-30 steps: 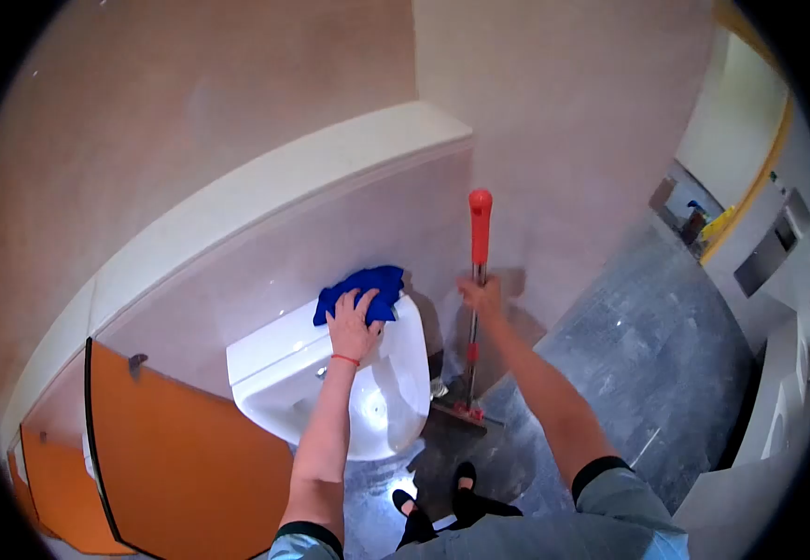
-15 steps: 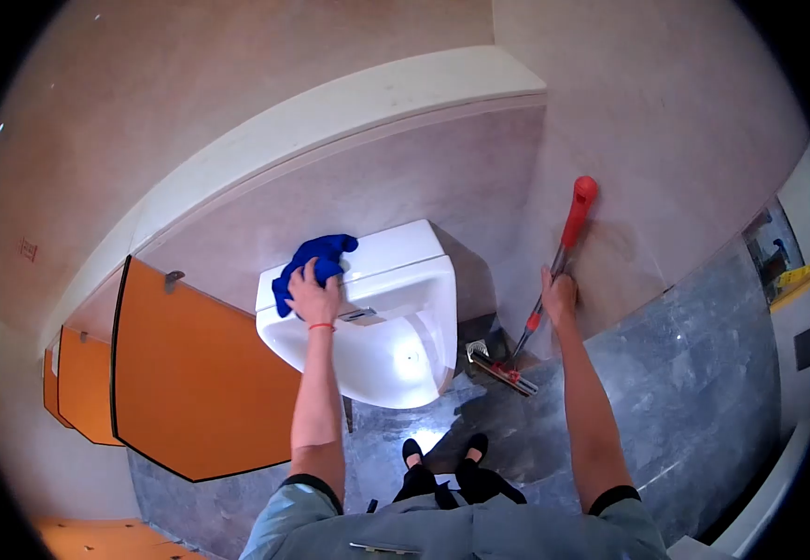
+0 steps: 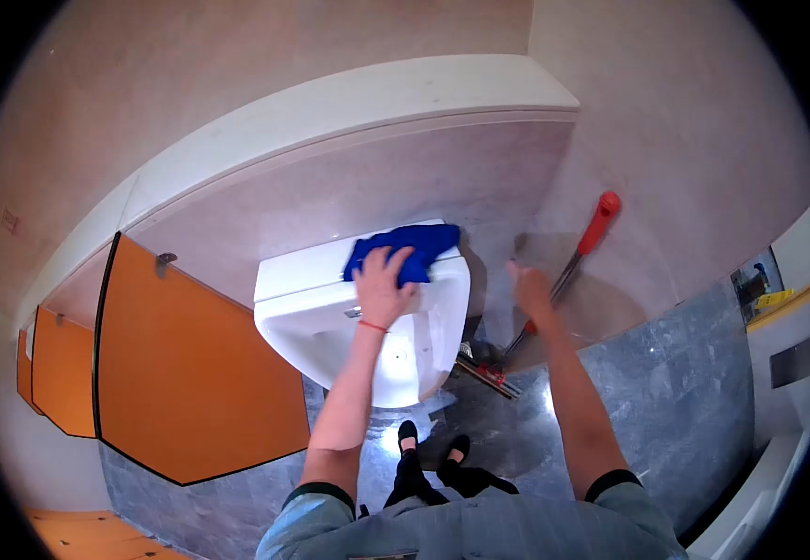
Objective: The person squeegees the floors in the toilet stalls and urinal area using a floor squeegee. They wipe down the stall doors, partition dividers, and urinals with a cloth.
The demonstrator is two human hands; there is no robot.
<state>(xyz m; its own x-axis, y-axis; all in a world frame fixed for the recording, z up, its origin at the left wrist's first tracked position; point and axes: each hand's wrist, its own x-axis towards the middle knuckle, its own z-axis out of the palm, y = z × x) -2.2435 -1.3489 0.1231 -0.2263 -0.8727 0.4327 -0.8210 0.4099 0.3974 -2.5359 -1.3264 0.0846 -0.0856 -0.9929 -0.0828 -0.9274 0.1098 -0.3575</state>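
A blue cloth (image 3: 405, 250) lies bunched across the top ledge of a white urinal (image 3: 321, 322), toward its right end. My left hand (image 3: 386, 287) presses on the cloth, fingers bent over it, with a red band at the wrist. To the right, a floor squeegee (image 3: 565, 276) with a red grip and grey pole leans against the wall, its blade on the floor. My right hand (image 3: 533, 293) is just left of the pole, apparently off it, one finger pointing up; the other fingers are partly hidden.
An orange partition (image 3: 200, 373) stands left of the urinal, with more orange panels (image 3: 64, 373) beyond it. A ledge (image 3: 358, 93) runs along the wall above. The grey tiled floor (image 3: 648, 373) looks shiny. A yellow object (image 3: 775, 299) sits at far right.
My left hand has slid the blue cloth rightward along the urinal's top. My right hand has let go of the squeegee pole and moved left of it. The view has shifted slightly.
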